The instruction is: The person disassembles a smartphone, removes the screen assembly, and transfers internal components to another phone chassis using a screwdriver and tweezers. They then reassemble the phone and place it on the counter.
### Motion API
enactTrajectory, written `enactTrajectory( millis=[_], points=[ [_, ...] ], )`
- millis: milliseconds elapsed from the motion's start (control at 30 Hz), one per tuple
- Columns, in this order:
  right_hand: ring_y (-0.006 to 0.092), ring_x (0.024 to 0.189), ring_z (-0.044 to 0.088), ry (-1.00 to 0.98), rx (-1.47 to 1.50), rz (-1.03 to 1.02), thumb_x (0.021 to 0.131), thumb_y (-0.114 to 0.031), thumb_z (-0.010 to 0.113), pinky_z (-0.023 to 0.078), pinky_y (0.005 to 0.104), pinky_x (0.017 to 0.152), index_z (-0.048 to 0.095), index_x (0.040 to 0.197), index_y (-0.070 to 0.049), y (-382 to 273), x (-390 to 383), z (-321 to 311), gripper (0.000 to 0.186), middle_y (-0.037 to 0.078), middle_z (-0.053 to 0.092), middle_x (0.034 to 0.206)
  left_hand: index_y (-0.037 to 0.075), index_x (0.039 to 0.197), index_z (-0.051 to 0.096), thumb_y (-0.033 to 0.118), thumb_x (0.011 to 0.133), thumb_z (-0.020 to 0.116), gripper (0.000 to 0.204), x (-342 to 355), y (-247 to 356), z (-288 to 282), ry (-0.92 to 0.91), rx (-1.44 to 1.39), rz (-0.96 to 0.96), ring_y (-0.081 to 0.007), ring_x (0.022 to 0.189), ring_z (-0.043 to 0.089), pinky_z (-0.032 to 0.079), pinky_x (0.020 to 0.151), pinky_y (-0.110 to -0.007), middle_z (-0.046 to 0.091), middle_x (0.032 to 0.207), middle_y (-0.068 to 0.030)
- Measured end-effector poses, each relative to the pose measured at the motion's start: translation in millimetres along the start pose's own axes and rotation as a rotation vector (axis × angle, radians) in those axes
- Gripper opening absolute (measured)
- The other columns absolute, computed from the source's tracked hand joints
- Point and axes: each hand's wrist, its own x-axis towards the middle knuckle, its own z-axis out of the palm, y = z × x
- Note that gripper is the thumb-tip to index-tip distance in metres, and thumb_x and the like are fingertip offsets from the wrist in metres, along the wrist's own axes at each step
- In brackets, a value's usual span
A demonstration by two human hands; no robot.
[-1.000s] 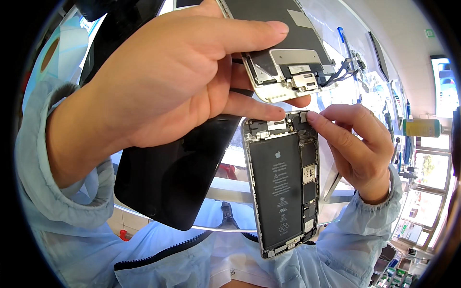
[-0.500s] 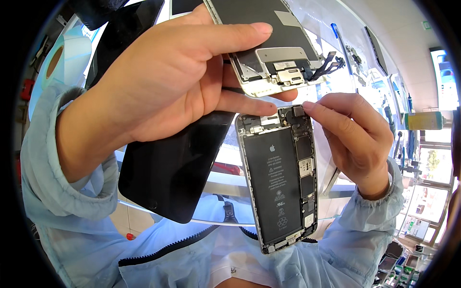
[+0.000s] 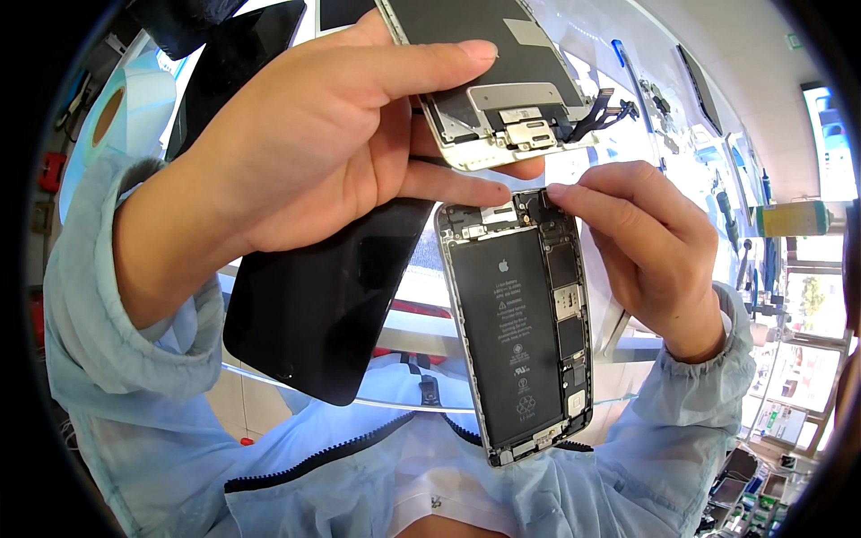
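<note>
Glass tabletop (image 3: 269,381) below with a dark screen panel (image 3: 314,296) on it. Left hand (image 3: 314,143) grips the detached display assembly (image 3: 502,81) above the opened phone body (image 3: 525,327). Right hand (image 3: 650,247) pinches the body's top edge.

The phone (image 3: 520,323) has a bare metal frame, and its battery (image 3: 505,341) is matt black film. The screen (image 3: 502,81) back is dull dark sheet with a brushed silver metal plate (image 3: 516,97). The black panel (image 3: 314,305) is smooth and glossy. The sleeves (image 3: 117,359) are thin pale-blue cloth, lightly creased.
</note>
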Motion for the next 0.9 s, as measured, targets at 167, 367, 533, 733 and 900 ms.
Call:
enactTrajectory(
  millis=[167,367,533,733,900],
  points=[
    [0.0203,0.066,0.059,-0.025,-0.031,0.014,0.065,0.011,0.062,0.046,0.0273,0.055,0.068,0.094,-0.001,-1,1,-14,0.031,0.010,0.059,0.081,0.003,0.126,0.035,0.024,0.098,0.040,0.035,0,-1,-1,-0.013,-0.025,0.015,-0.0288,0.095,0.064,0.055,0.084,-0.047,0.059,0.111,-0.0155],
    [0.0177,0.055,0.053,-0.071,0.031,-0.084,0.058,0.002,0.065,0.041,0.0274,0.046,0.067,0.087,-0.001,6,-4,-16,0.029,0.008,0.057,0.078,0.003,0.127,0.034,0.023,0.098,0.040,0.036,2,-1,0,-0.015,0.000,0.011,-0.0290,0.095,0.064,0.056,0.084,-0.046,0.058,0.111,-0.0161],
    [0.0178,0.055,0.053,-0.077,0.037,-0.070,0.057,0.003,0.064,0.042,0.0277,0.046,0.067,0.087,-0.001,6,-6,-13,0.030,0.007,0.057,0.078,0.003,0.127,0.034,0.023,0.098,0.040,0.036,1,-2,0,-0.014,-0.006,0.021,-0.0292,0.096,0.064,0.056,0.083,-0.046,0.058,0.111,-0.0168],
    [0.0191,0.056,0.054,-0.069,0.054,-0.060,0.058,0.003,0.064,0.043,0.0286,0.047,0.066,0.088,-0.001,5,-5,-11,0.031,0.008,0.057,0.079,0.003,0.126,0.035,0.023,0.098,0.040,0.035,0,-1,0,-0.011,-0.005,0.012,-0.0292,0.096,0.064,0.056,0.083,-0.046,0.058,0.111,-0.0166],
    [0.0195,0.056,0.055,-0.050,0.004,-0.116,0.057,0.003,0.065,0.043,0.0283,0.046,0.065,0.089,0.000,6,-5,-9,0.032,0.009,0.057,0.079,0.002,0.125,0.036,0.023,0.098,0.040,0.034,1,-1,0,-0.008,-0.006,0.006,-0.0290,0.095,0.064,0.056,0.084,-0.046,0.059,0.110,-0.0162]
  ],
)
